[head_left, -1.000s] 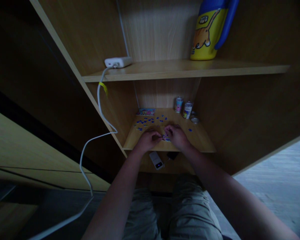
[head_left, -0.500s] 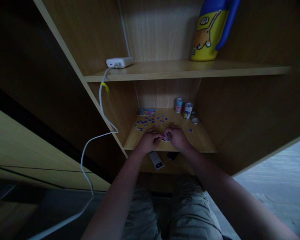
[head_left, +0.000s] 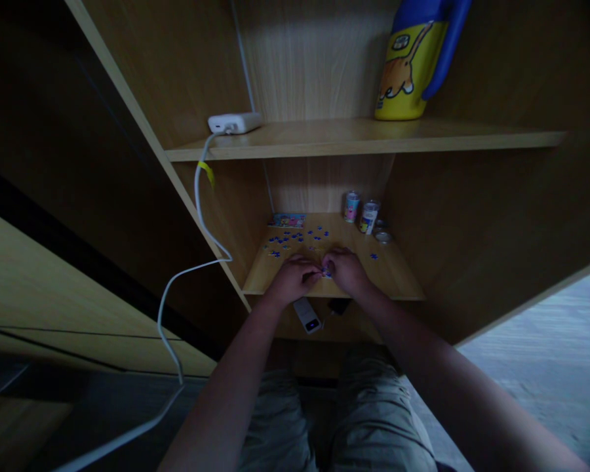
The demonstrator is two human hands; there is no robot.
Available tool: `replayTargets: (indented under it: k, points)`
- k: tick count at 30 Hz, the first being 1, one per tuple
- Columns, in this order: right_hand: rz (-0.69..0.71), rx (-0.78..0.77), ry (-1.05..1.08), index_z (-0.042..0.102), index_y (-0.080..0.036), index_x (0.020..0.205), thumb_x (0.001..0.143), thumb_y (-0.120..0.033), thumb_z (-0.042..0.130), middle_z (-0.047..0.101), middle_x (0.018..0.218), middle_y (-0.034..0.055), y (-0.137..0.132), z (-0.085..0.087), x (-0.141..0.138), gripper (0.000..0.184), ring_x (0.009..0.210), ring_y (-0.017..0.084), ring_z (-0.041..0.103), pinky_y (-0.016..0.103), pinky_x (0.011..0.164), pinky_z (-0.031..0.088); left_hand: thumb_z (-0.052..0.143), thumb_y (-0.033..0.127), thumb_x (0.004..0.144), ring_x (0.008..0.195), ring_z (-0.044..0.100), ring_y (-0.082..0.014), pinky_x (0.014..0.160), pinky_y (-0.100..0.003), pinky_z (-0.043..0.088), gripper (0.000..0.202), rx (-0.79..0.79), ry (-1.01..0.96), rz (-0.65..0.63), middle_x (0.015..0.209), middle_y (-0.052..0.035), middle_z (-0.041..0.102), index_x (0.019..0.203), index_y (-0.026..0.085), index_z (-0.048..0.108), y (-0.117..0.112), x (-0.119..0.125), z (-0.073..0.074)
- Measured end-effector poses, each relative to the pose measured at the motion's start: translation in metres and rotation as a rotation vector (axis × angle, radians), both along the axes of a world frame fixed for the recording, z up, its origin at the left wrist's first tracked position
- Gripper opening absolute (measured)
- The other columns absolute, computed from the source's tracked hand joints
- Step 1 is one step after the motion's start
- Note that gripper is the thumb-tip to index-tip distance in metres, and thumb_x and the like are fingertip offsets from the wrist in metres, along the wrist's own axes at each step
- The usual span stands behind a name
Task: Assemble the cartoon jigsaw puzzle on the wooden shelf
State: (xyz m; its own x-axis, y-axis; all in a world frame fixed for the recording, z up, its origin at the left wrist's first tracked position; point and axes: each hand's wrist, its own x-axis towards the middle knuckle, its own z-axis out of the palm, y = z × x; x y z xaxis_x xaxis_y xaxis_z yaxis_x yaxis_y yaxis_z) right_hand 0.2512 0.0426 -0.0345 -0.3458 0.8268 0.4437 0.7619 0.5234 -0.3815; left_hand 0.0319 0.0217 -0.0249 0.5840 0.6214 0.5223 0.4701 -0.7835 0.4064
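My left hand (head_left: 296, 275) and my right hand (head_left: 343, 267) meet near the front of the middle shelf, fingertips close together. Between them are small colourful jigsaw puzzle pieces (head_left: 327, 272), partly covered by my fingers. Both hands have their fingers closed at these pieces, pinching from either side. Loose blue puzzle pieces (head_left: 295, 236) lie scattered behind and left of my hands. One separate blue piece (head_left: 374, 256) rests to the right of my right hand. At the back left is a flat colourful picture card (head_left: 288, 220).
Two small printed cans (head_left: 352, 206) stand at the back right, with round metal lids (head_left: 383, 237) beside them. Above, the upper shelf (head_left: 324, 139) bears a yellow and blue mug (head_left: 406, 65) and a white box (head_left: 235, 122) with a cable. A power bank (head_left: 307, 315) lies below.
My hands stay almost in place at the puzzle pieces. My fingers have shifted slightly, so a little less of the pieces shows between them.
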Motion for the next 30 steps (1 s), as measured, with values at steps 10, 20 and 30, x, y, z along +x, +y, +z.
replayTargets:
  k: [10, 20, 30]
  points:
    - [0.046, 0.056, 0.033, 0.079, -0.025, 0.088, 0.092, -0.005, 0.063, 0.077, 0.095, 0.0049, -0.0019, 0.0004, 0.0014, 0.026, 0.095, 0.025, 0.064, 0.039, 0.094, 0.046, 0.070, 0.025, 0.103, 0.101, 0.075, -0.0259, 0.104, -0.049, 0.052, 0.013, -0.032, 0.009, 0.053, 0.107, -0.0041, 0.084, 0.106, 0.029, 0.082, -0.0021, 0.0007, 0.0003]
    - [0.061, 0.047, 0.043, 0.080, -0.024, 0.088, 0.095, -0.007, 0.062, 0.077, 0.095, 0.0054, -0.0016, -0.0016, 0.0009, 0.026, 0.096, 0.024, 0.066, 0.039, 0.099, 0.045, 0.070, 0.020, 0.101, 0.103, 0.074, -0.0260, 0.102, -0.046, 0.052, 0.012, -0.016, -0.014, 0.098, 0.107, -0.0038, 0.082, 0.105, 0.027, 0.078, -0.0016, 0.0020, -0.0005]
    - [0.112, 0.046, 0.004, 0.080, -0.025, 0.089, 0.094, -0.004, 0.061, 0.077, 0.096, 0.0041, -0.0024, 0.0007, -0.0009, 0.029, 0.097, 0.024, 0.066, 0.039, 0.099, 0.045, 0.072, 0.019, 0.099, 0.097, 0.071, -0.0255, 0.098, -0.045, 0.052, 0.008, -0.007, -0.048, 0.137, 0.097, -0.0036, 0.079, 0.095, 0.025, 0.076, -0.0012, 0.0020, 0.0004]
